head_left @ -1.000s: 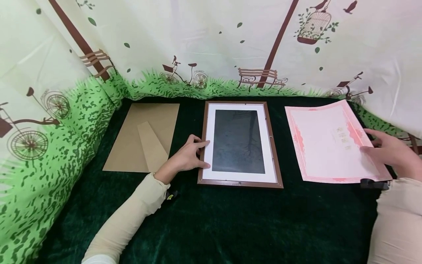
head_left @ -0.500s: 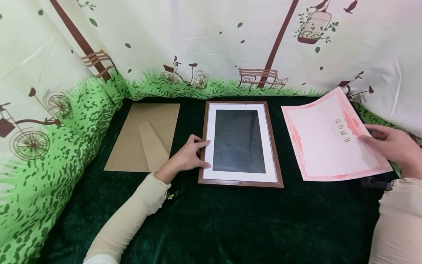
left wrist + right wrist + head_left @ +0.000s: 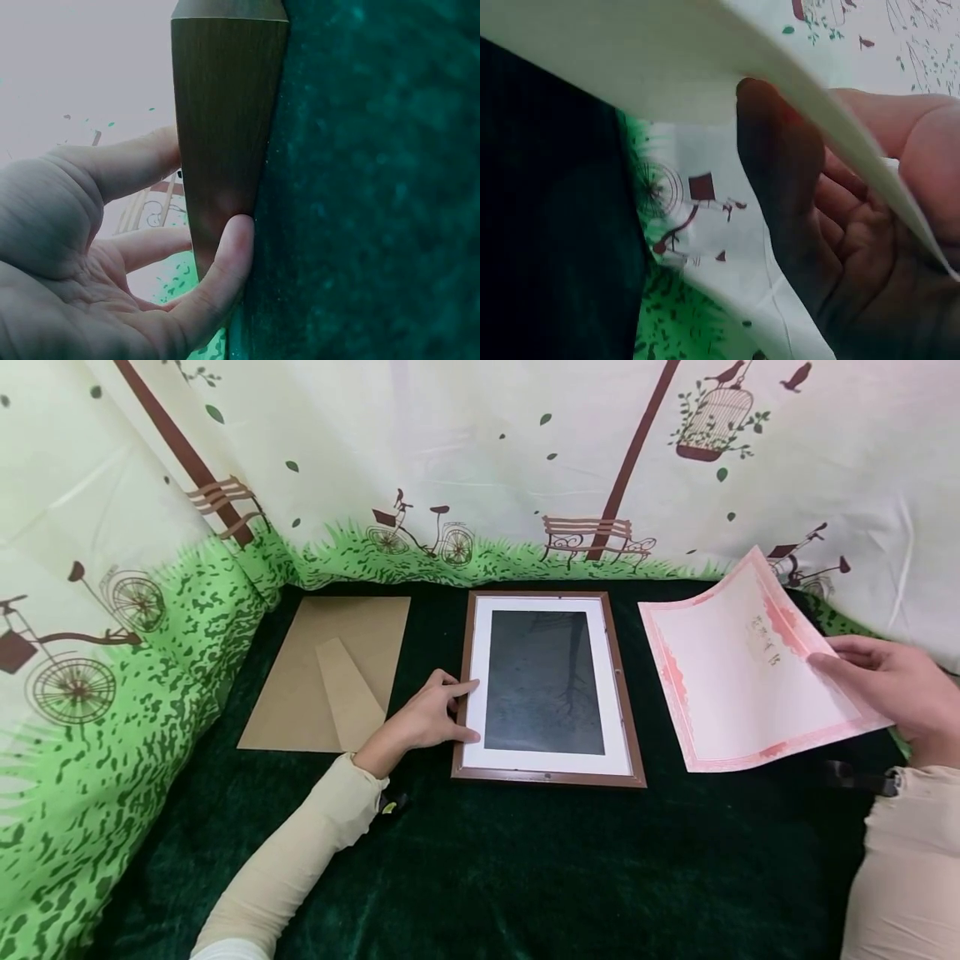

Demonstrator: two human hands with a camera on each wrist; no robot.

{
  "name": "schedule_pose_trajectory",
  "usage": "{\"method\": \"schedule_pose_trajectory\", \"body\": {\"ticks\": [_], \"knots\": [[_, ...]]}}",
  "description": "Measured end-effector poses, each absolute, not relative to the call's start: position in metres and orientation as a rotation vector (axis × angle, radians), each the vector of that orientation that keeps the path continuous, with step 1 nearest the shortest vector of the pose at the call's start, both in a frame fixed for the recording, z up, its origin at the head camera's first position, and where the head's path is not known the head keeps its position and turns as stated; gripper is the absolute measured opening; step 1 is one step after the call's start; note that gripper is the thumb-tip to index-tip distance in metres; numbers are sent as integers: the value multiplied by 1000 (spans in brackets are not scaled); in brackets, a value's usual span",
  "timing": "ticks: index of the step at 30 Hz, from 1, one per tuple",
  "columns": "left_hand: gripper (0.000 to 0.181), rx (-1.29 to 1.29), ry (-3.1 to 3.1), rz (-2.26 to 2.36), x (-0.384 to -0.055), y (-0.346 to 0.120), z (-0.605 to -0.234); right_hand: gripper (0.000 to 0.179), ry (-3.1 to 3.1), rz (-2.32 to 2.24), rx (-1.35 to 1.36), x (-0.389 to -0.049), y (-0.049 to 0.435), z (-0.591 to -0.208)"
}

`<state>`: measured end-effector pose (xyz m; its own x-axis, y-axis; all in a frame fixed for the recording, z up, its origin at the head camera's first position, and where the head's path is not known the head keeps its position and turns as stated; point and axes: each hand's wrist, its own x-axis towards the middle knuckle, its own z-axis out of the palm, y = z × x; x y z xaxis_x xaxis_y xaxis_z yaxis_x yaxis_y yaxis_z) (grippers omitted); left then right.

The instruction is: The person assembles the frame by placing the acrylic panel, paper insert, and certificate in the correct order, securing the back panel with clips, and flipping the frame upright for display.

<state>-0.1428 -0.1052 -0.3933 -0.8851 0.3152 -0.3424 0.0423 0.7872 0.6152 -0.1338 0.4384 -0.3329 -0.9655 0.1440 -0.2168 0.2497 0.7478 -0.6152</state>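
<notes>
A brown picture frame (image 3: 551, 781) with a white mat and dark middle lies on the green cloth. My left hand (image 3: 423, 714) holds its left edge, thumb and a finger over the rim; in the left wrist view, another fingertip (image 3: 238, 236) presses the frame's side (image 3: 221, 112). To the right, my right hand (image 3: 892, 689) pinches the right edge of a pink-bordered certificate sheet (image 3: 720, 677). The sheet bows, with its right side lifted and its left side low near the cloth. The right wrist view shows the sheet's pale underside (image 3: 630, 60) between thumb and fingers.
A brown backing board (image 3: 281, 710) with an easel leg (image 3: 348, 693) lies to the left of the frame, partly behind my left wrist. Dark green velvet cloth (image 3: 525, 868) covers the surface. A printed curtain (image 3: 450, 443) hangs along the back and sides.
My right hand has lifted the certificate's right side, bending the sheet and bringing its far corner higher and leftward. My left hand and the frame stay in place.
</notes>
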Motion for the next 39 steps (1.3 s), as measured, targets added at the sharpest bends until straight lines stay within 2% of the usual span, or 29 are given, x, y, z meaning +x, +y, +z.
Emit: {"method": "schedule_pose_trajectory", "body": {"ticks": [6,10,14,18,23,32,39], "knots": [[86,283,2545,858,-143,-106,-394,3,2787,-1059,252,-135,420,-324],[86,304,2557,867,-143,-107,-394,17,2788,-1106,175,-133,409,-319],[85,313,2559,869,-143,-107,-393,40,2812,-1140,93,-130,397,-314],[86,305,2554,876,-143,-107,-393,52,2812,-1152,21,-127,383,-308],[86,296,2549,876,-143,-107,-393,58,2751,-1031,-49,-125,365,-304],[86,290,2545,878,-144,-107,-393,35,2792,-866,-181,-116,339,-298],[87,278,2540,874,-144,-107,-393,36,2864,-729,-246,-111,326,-294]]}}
